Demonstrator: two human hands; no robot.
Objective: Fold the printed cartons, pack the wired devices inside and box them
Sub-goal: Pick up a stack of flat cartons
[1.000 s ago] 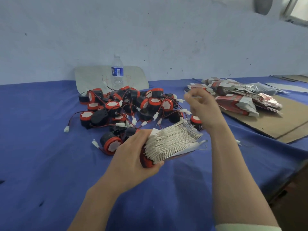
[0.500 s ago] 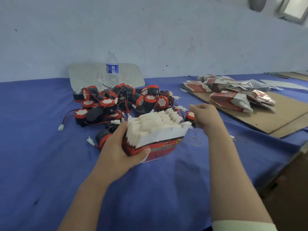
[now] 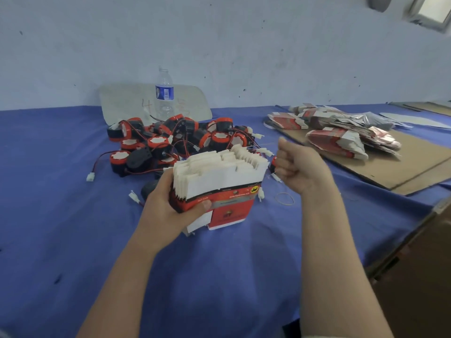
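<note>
My left hand [image 3: 168,206] grips a thick stack of flat printed cartons [image 3: 219,181], red and white, standing on edge on the blue table [image 3: 73,240]. My right hand [image 3: 300,167] hovers just right of the stack with its fingers curled into a fist, and I see nothing in it. Behind the stack lies a heap of red and black wired devices [image 3: 170,140] with red wires and white plugs. A loose rubber band [image 3: 284,198] lies on the cloth below my right hand.
More flat cartons [image 3: 336,142] are piled on a brown cardboard sheet [image 3: 402,167] at the right. A water bottle [image 3: 164,93] stands in front of a grey panel [image 3: 122,98] against the wall. The table's edge drops off at the right.
The carton stack has been turned from lying fanned to standing on edge. My right hand came down from above the stack, and the rubber band now lies on the cloth.
</note>
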